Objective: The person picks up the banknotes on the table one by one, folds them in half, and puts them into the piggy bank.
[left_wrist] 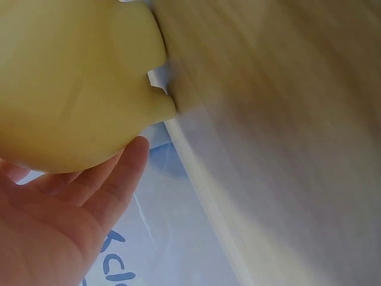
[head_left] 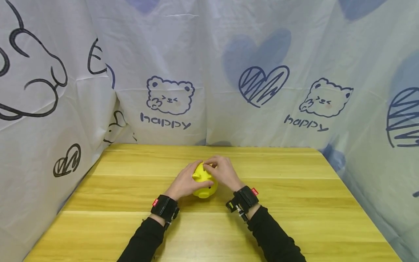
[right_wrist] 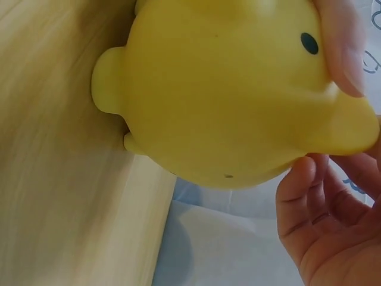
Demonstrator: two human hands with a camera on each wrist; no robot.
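A round, glossy yellow piggy bank [head_left: 204, 192] with small ears, black eyes and stubby feet stands on the wooden table. My left hand [head_left: 186, 182] holds it from the left, thumb across its front and fingers round its back. In the left wrist view, the fingers [left_wrist: 113, 185] lie along the bank's [left_wrist: 65, 89] side. At the top, my right hand [head_left: 223, 170] has thumb and fingertips brought together beside a small dark mark. Curled fingers [right_wrist: 297, 190] of that hand show by the bank [right_wrist: 220, 107] in the right wrist view; whether they pinch something small is hidden.
The yellow wood-grain table [head_left: 281, 225] spreads out on both sides of the arms. A white cloth [head_left: 216, 120] printed with bears, hearts and lettering hangs behind it and along its sides. Black straps with small cameras [head_left: 165, 208] sit on both wrists.
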